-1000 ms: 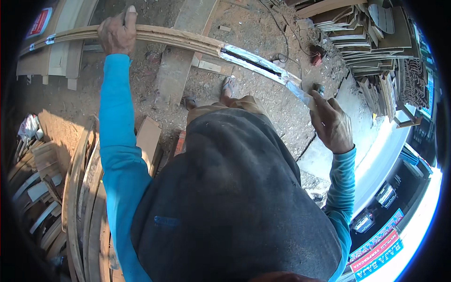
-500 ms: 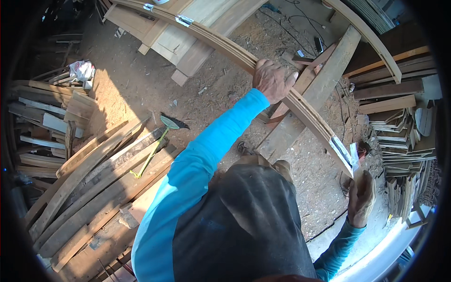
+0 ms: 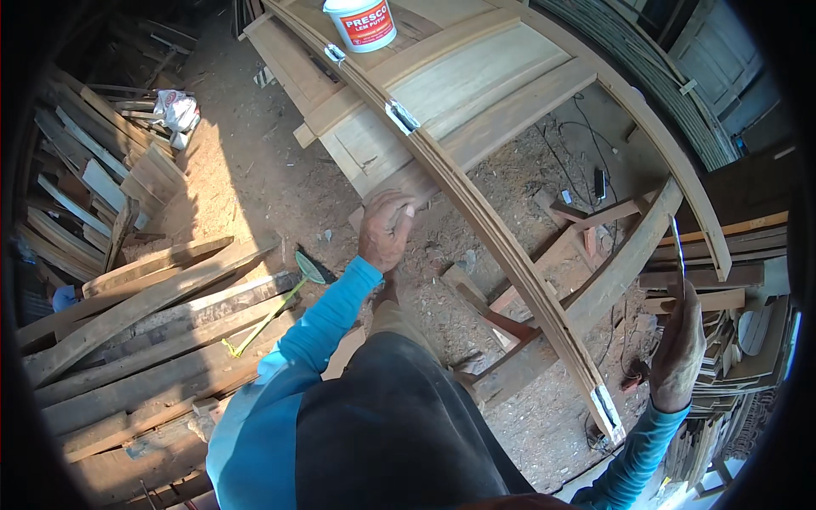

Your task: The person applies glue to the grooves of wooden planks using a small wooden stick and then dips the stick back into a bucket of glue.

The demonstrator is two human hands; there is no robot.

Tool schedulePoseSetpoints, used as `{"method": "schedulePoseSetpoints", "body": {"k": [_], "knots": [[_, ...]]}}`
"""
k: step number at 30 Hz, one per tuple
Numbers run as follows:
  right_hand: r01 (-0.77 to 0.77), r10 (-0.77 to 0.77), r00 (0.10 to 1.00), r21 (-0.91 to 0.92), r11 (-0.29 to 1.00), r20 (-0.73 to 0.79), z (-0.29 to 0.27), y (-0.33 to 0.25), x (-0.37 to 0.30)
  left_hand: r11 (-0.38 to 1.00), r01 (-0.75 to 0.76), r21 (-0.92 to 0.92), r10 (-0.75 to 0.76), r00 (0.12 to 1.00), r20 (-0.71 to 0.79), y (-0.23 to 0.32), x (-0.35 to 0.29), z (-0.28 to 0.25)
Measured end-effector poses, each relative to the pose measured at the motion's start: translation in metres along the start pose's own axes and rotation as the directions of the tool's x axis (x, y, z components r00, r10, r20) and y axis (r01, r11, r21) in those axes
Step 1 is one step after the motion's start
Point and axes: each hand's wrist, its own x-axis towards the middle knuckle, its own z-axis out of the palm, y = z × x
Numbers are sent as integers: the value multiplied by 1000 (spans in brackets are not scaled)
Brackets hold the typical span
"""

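Note:
A long grooved wooden rail (image 3: pixel 501 238) slants from the upper left to the lower right. White glue coats its end slot (image 3: pixel 605 404) and an upper slot (image 3: pixel 403 117). My right hand (image 3: pixel 677 348) grips a thin flat strip (image 3: pixel 677 242), seen nearly edge-on, with a whitish face; it is apart from the rail. Left of the rail, my left hand (image 3: pixel 387 229) is loosely closed with its fingers curled and nothing visible in it. It is close to the lower corner of a wooden door panel (image 3: pixel 476 81).
A white tub (image 3: pixel 361 24) with a red label stands on the panel. A curved wooden piece (image 3: pixel 680 161) arcs down at the right. Beneath the rail's lower half is a plank support (image 3: pixel 586 293). Stacked boards (image 3: pixel 170 357) and a green net with a yellow handle (image 3: pixel 308 269) lie left.
My left hand has let go of the rail and moved left and down. My right hand has lifted the strip away from the rail's end slot. The view has shifted, showing the tub fully.

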Motion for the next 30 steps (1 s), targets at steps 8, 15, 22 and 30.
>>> {"method": "schedulePoseSetpoints", "body": {"k": [8, 15, 22, 30], "knots": [[331, -335, 942, -257, 908, 29, 142, -157, 293, 994, 110, 6, -110, 991, 80, -170, 105, -41], [528, -525, 843, -372, 764, 118, 303, -313, 641, 987, 95, 130, -133, 934, 332, -206, 142, -48], [632, -433, 707, -224, 742, 560, 426, -396, 743, 983, 183, 25, -175, 878, 446, -228, 145, -57], [430, -298, 705, -53, 901, 644, 407, -406, 750, 980, 198, -33, -154, 848, 507, -235, 150, -54]]}}
